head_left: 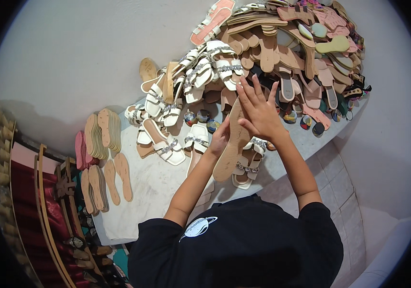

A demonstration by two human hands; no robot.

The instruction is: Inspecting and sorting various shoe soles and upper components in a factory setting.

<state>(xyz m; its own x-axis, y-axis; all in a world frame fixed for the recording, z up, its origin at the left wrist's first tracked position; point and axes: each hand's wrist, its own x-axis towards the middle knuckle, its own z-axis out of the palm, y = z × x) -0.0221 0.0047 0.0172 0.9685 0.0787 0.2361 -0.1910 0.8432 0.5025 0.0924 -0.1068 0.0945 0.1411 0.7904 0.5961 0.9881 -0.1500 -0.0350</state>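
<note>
A tan shoe sole (228, 161) is held upright and slightly tilted in front of me, above the table. My left hand (220, 136) grips its left edge, fingers partly hidden behind it. My right hand (260, 111) lies flat against the sole's upper part, its fingers stretched out and spread. Right below the sole sits a white sandal (247, 168) with jewelled straps. Another white jewelled sandal (197, 139) lies just left of my left hand, partly covered by my forearm.
White sandals (167, 146) cluster left of centre. A large heap of soles and sandals (287, 53) fills the table's far right. Stacked tan soles (109, 132) stand at the left, with two single soles (123, 176) nearby. Beside the table's left end is a wooden rack (47, 211).
</note>
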